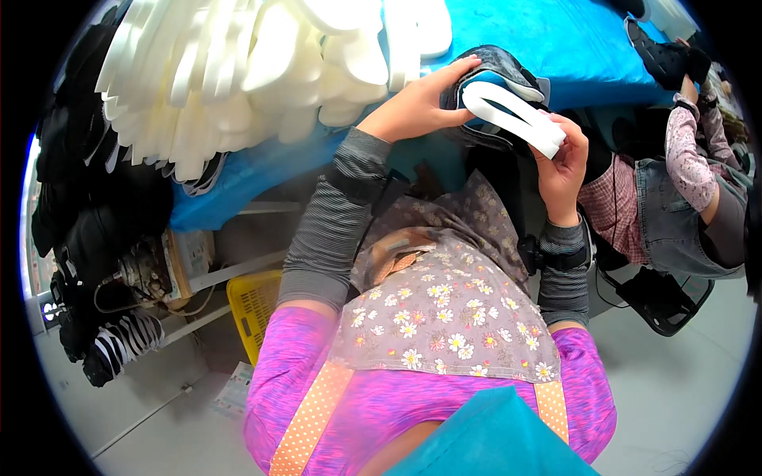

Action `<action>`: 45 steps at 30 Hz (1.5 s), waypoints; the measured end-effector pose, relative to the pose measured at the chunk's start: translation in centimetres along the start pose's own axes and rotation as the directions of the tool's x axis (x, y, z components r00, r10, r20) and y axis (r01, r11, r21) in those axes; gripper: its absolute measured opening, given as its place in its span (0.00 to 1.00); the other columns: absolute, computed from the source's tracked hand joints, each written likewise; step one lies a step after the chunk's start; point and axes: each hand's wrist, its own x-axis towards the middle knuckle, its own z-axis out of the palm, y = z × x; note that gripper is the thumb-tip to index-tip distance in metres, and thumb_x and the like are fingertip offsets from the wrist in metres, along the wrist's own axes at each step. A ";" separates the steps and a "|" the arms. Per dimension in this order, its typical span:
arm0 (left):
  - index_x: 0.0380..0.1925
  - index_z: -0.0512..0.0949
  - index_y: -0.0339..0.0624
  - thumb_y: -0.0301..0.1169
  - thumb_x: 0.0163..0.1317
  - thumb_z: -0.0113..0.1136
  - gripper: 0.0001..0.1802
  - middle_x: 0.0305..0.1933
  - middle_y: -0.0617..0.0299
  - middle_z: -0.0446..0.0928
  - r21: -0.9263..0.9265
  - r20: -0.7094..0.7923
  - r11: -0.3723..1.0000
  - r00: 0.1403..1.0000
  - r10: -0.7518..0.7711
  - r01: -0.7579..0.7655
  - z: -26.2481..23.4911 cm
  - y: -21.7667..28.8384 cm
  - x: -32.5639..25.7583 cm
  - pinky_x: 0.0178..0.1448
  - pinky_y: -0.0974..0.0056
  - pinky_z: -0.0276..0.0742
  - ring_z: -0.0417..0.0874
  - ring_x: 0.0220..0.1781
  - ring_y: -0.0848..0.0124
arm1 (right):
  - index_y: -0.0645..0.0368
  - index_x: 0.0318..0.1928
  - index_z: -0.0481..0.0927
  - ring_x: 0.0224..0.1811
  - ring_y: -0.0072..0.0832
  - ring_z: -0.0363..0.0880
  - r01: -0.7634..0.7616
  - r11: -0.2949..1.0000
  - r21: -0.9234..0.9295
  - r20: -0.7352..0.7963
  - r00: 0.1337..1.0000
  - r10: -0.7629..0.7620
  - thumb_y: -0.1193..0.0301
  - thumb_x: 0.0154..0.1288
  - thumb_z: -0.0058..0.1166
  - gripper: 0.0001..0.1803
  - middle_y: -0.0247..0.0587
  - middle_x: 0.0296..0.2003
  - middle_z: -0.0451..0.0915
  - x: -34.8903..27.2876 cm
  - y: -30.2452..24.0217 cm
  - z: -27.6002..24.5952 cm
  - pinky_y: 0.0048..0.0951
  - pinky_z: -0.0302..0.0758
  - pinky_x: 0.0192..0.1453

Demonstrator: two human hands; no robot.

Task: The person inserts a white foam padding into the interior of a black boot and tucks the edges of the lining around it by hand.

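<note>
At the edge of the blue-covered table, my left hand (423, 101) is closed round the side of a dark grey and black shoe (494, 60). The shoe's opening is turned towards me, and a light blue lining shows inside it. My right hand (565, 163) pinches the ends of a white foam insole (516, 119). The insole is bent double into a loop, with its rounded fold at the mouth of the shoe. Whether the fold reaches inside the shoe I cannot tell. Left of my hands lies a large pile of white insoles (270, 63), overhanging the table edge.
Blue sheeting (548, 40) covers the table. Black shoes (79, 182) are stacked at the far left. A yellow plastic basket (252, 309) stands below the table. To the right, a co-worker (675, 190) handles a black shoe (659, 55), near a black crate (663, 301) on the floor.
</note>
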 end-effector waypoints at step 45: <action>0.48 0.84 0.41 0.33 0.57 0.65 0.18 0.37 0.52 0.84 0.553 -0.221 0.828 0.974 0.042 0.090 -0.1 4.3 3.3 0.43 0.61 0.79 0.85 0.37 0.58 | 0.53 0.44 0.82 0.43 0.40 0.82 -0.018 0.837 -0.548 -0.033 0.999 0.000 0.79 0.50 0.61 0.17 0.38 0.39 0.83 2.4 -1.8 3.7 0.37 0.78 0.45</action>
